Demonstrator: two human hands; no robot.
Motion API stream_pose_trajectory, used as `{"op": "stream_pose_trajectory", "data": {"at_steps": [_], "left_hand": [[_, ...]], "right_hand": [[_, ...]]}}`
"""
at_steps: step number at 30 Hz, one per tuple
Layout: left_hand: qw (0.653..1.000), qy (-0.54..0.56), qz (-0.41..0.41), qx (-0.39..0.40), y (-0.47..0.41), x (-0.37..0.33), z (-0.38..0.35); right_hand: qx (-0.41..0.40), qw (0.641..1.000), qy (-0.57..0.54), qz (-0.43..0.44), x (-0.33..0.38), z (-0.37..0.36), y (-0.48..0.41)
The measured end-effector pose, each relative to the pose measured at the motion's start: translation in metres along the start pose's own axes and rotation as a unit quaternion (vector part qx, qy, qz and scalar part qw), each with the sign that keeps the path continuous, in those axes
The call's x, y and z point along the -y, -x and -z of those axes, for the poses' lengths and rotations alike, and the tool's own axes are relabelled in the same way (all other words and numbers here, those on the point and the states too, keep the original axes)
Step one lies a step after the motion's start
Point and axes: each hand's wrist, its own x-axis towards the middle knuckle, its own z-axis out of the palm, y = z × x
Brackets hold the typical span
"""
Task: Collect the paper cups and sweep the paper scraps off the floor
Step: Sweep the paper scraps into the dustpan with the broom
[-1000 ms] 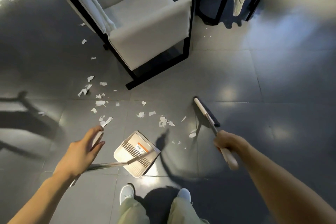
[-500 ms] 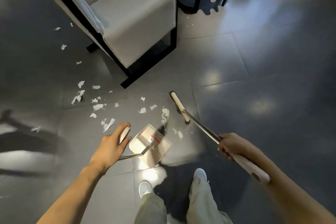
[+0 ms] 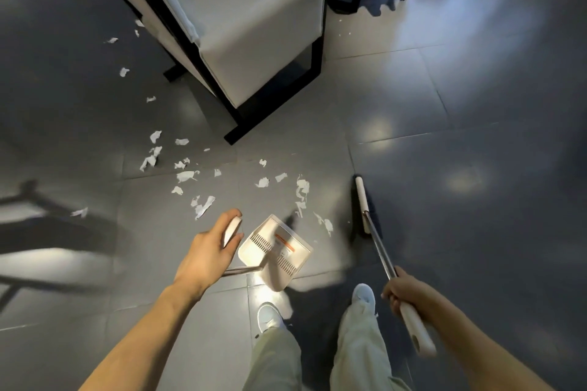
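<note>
One white armchair (image 3: pixel 247 41) is standing on the tiled floor (image 3: pixel 444 136), paper scraps (image 3: pixel 187 175) lying strewn before its near corner, ahead-left of both hands. The broom head (image 3: pixel 362 200), just right of them, is pointing its long axis away from the person. The right hand (image 3: pixel 398 289) is gripping its handle, and the left hand (image 3: pixel 206 249), nearer the scraps, is clasping the handle of the dustpan (image 3: pixel 276 251).

Left hand (image 3: pixel 208 251) grips dustpan (image 3: pixel 275 251) handle, pan on the grey floor (image 3: pixel 444 136). Right hand (image 3: pixel 401 290) grips broom (image 3: pixel 370 222) shaft, head down right of the pan. Scraps (image 3: pixel 187 175) scattered ahead and left, near the chair (image 3: pixel 254 41). Two shoes (image 3: pixel 268 316) below.
</note>
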Motion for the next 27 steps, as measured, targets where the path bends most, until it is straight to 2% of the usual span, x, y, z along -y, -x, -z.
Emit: {"op": "stream_pose_trajectory", "data": {"at_steps": [9,14,19,27], "left_hand": [[1.0,0.003,-0.01,-0.016,0.0,-0.012,-0.016],[1.0,-0.015,-0.001,-0.022,0.002,-0.014,-0.017],[0.999,0.026,0.02,-0.029,0.02,-0.018,-0.019],[0.984,0.085,0.111,-0.107,0.053,-0.036,-0.043]], "right_hand": [[0.091,0.996,-0.02,0.015,0.013,-0.064,0.033],[0.175,0.982,-0.068,-0.011,0.034,-0.067,0.065],[0.152,0.986,-0.07,-0.019,0.062,-0.028,0.094],[0.081,0.988,0.102,0.08,0.142,0.018,0.052]]}}
